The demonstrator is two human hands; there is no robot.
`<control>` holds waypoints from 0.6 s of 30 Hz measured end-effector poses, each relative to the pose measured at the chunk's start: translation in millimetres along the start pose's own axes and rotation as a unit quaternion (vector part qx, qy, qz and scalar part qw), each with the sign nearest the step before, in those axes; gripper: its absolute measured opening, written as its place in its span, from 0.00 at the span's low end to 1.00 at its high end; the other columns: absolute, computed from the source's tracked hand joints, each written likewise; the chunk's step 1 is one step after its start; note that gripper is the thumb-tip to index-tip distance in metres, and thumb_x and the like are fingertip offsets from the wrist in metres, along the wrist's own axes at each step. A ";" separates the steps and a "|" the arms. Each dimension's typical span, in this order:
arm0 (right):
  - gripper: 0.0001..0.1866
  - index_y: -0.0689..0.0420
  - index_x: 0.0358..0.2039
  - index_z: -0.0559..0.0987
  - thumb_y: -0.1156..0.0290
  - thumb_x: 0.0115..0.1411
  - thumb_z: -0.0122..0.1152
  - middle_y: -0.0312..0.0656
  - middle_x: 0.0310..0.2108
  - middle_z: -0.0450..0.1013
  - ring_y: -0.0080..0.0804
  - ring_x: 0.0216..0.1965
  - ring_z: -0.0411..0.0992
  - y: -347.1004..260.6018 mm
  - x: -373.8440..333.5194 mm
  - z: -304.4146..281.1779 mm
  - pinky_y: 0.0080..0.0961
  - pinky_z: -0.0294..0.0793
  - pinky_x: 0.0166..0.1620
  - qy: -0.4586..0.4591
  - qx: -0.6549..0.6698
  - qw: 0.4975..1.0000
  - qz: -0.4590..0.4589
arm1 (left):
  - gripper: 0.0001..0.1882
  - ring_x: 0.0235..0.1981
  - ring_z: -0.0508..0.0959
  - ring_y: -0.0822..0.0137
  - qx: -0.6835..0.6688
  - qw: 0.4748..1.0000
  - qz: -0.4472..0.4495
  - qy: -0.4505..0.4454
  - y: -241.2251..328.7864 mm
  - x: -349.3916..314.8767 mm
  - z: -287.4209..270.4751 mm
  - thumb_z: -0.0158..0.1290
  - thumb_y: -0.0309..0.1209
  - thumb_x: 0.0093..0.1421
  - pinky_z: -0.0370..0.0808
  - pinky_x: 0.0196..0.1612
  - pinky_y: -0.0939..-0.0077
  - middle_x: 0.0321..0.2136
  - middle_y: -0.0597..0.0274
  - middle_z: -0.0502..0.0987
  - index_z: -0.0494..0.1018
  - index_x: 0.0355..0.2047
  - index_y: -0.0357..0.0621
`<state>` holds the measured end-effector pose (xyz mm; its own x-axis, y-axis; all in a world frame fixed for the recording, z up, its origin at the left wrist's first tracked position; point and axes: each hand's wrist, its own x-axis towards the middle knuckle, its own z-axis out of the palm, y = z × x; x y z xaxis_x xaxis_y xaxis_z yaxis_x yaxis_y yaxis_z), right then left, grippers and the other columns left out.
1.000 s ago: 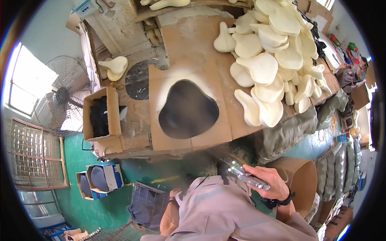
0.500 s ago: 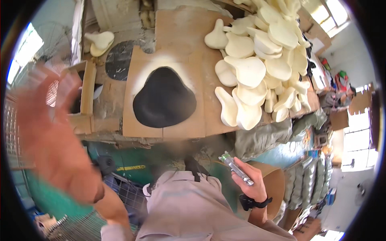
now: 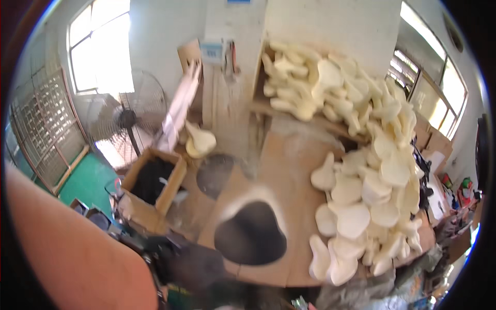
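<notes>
My left forearm (image 3: 77,253) fills the lower left, large and blurred; its hand is out of the picture. At the bottom edge shows the tip of a small silvery tool (image 3: 299,303) with a greenish end. A sliver of my right hand (image 3: 311,307) is beside it; the rest of that hand is cut off. On the table ahead, a black saddle-shaped piece (image 3: 250,235) lies on a cardboard sheet (image 3: 302,258). Whitish residue surrounds its far edge. Neither hand touches the black piece.
Cream saddle-shaped foam pieces (image 3: 352,219) are heaped on the right. A cardboard box (image 3: 178,178) with dark contents stands at the left, near two cream pieces (image 3: 200,141). Behind it are a large fan (image 3: 126,119) and a window. A round dark patch (image 3: 214,175) marks the table.
The view has tipped up and swung left, bringing in the wall, fan and shelf. My left hand has left the picture, its forearm now close. My right hand and its tool sit almost below the frame.
</notes>
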<state>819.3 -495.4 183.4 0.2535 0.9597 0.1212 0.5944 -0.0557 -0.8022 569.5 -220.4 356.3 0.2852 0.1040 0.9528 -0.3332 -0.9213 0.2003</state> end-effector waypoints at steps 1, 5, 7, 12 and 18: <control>0.25 0.62 0.56 0.76 0.78 0.57 0.64 0.51 0.40 0.79 0.44 0.37 0.78 -7.2 6.0 -1.3 0.32 0.75 0.44 0.008 -0.019 1.000 -0.023 | 0.30 0.54 0.75 0.50 0.013 1.000 0.025 0.011 11.1 7.2 -7.0 0.53 0.34 0.65 0.70 0.59 0.52 0.55 0.45 0.72 0.61 0.62 0.29; 0.21 0.63 0.54 0.77 0.74 0.60 0.62 0.53 0.39 0.78 0.45 0.37 0.78 -10.8 23.6 4.4 0.33 0.76 0.42 -0.013 0.012 1.000 0.003 | 0.30 0.54 0.75 0.49 0.050 0.997 0.053 0.021 6.8 7.9 -16.0 0.52 0.33 0.65 0.70 0.60 0.51 0.54 0.44 0.72 0.61 0.62 0.28; 0.25 0.63 0.56 0.76 0.76 0.56 0.65 0.49 0.36 0.79 0.38 0.36 0.79 -10.0 25.8 0.5 0.29 0.76 0.42 -0.055 0.009 0.998 0.021 | 0.29 0.54 0.76 0.49 0.072 0.993 0.084 0.036 24.6 13.2 -23.4 0.52 0.33 0.65 0.70 0.60 0.51 0.54 0.44 0.73 0.61 0.62 0.27; 0.27 0.63 0.56 0.75 0.78 0.53 0.67 0.47 0.32 0.78 0.37 0.31 0.78 -12.4 25.1 2.4 0.27 0.75 0.37 -0.055 0.013 0.998 0.030 | 0.29 0.53 0.76 0.48 0.097 0.990 0.016 0.099 5.7 -17.8 -29.5 0.51 0.31 0.66 0.69 0.61 0.50 0.54 0.44 0.73 0.60 0.62 0.26; 0.29 0.63 0.55 0.75 0.79 0.51 0.68 0.48 0.31 0.76 0.40 0.28 0.75 -19.7 31.5 11.7 0.28 0.74 0.35 -0.073 0.034 0.997 -0.002 | 0.22 0.44 0.78 0.70 0.159 0.826 -0.513 0.170 11.2 -204.5 -41.1 0.56 0.28 0.64 0.73 0.51 0.74 0.44 0.57 0.79 0.69 0.57 0.33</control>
<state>806.6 -460.9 196.2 0.1358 0.9899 0.0418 0.5412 -0.0388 -0.8400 470.5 -236.5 173.1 -0.0171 0.9409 0.3382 0.1954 -0.3285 0.9241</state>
